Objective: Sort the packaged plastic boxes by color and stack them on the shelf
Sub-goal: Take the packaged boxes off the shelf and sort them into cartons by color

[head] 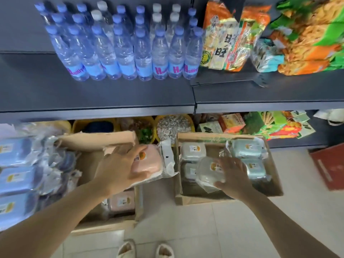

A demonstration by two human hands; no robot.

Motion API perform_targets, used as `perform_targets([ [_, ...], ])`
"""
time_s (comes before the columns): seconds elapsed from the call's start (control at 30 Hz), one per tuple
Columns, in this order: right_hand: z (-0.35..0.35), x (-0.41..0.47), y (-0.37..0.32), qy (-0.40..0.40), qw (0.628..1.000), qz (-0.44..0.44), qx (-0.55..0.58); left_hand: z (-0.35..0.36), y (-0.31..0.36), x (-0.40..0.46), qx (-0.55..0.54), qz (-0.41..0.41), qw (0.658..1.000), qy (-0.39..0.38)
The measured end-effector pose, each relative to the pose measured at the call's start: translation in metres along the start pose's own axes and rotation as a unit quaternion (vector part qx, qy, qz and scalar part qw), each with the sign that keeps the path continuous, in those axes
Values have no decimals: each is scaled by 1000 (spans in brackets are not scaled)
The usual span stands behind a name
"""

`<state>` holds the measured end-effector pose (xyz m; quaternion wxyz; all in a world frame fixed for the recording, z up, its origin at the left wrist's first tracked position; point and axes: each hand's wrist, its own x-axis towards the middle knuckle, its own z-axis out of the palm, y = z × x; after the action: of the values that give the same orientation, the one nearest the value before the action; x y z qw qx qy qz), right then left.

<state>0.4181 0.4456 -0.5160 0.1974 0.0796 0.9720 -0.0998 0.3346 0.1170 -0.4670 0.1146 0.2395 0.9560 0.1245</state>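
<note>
Above the left cardboard box [104,140], the left hand [119,168] grips a pink packaged box [150,161], while the right hand [232,175] grips a clear packaged box [208,172] over the right cardboard box [275,175].

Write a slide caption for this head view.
Left hand holds a pink box; right hand grips a clear one below bottled water.

Dark shelving [111,94] stands on a pale tiled floor [214,229], evenly lit.

You stand in a shop: dark shelves [111,94] stocked with bottled water [122,51] and snack packets [229,45], cartons [275,185] on the floor.
</note>
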Motion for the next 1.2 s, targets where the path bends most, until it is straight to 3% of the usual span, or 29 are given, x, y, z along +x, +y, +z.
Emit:
perform_targets([
  [0.27,115,94,10,-18,999,-10,-27,82,-30,30,-25,-10,999,26],
  [0.5,171,135,8,-4,993,-22,-118,107,-64,32,-56,-9,997,54],
  [0.83,157,127,-7,-54,989,-15,-137,108,-109,-7,-86,-86,988,97],
  [0.9,138,119,-30,-32,993,-13,-110,105,-116,-21,-96,-107,985,100],
  [1.03,114,98,-104,72,993,-74,55,105,-138,-49,-112,-124,984,69],
  [1.2,117,85,-193,14,985,-95,146,124,-164,-75,-96,-121,985,-77],
])
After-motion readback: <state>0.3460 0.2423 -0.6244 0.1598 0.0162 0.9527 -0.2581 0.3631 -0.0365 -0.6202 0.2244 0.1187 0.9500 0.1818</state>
